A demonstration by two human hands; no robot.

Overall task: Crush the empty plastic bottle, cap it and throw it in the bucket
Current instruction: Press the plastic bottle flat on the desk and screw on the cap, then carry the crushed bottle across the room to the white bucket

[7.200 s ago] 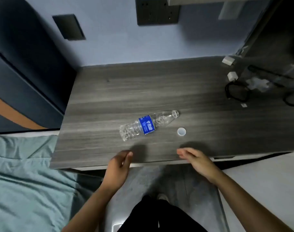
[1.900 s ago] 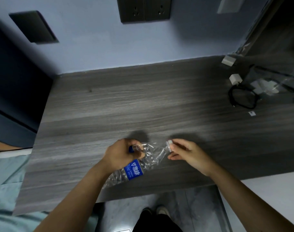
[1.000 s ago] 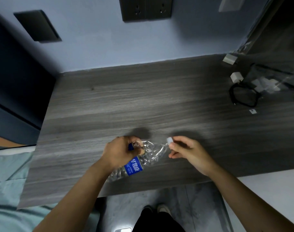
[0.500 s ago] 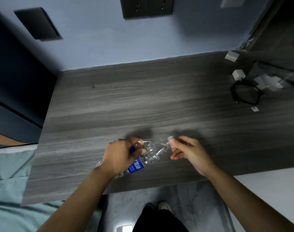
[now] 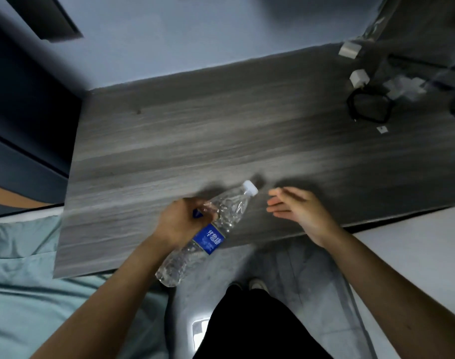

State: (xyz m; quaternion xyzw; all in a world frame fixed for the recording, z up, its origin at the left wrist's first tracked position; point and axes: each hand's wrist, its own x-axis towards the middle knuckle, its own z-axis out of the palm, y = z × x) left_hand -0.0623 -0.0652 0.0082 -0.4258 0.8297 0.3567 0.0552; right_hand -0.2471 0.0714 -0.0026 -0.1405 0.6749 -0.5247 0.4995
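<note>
1. Here the crumpled bottle [image 5: 208, 234] runs diagonally, white cap [image 5: 250, 188] up-right, base down-left past the counter [image 5: 195, 141] edge.
2. Left hand [image 5: 179, 220] grips its middle.
3. Right hand [image 5: 298, 211] hangs loose, just beside the cap.

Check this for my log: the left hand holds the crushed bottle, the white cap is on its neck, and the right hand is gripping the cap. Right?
Not quite. In the head view the right hand is open and off the cap, apart from it. The rest stands: the left hand holds the crushed bottle, cap on its neck.
</note>
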